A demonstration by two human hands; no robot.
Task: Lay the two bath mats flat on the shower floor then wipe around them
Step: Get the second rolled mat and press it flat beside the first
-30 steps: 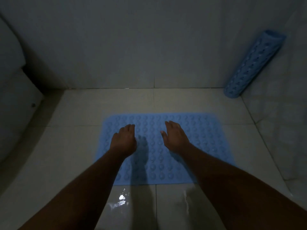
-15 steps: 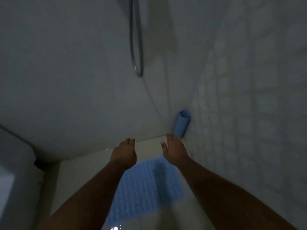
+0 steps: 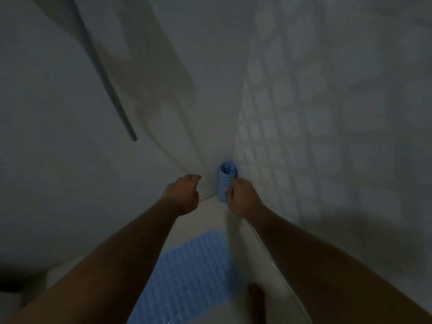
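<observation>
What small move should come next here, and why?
Probably lift the rolled mat out of the corner toward the bare floor. The right hand grips it where it stands against the walls, the left hand hangs free beside it, and only the flat mat is laid.

This is a dim bathroom shower stall. A shower hose (image 3: 120,113) hangs against the plain left wall (image 3: 58,160), small square tiles cover the right wall (image 3: 315,136), and a blue studded bath mat (image 3: 191,277) lies on the pale floor (image 3: 210,220).
</observation>
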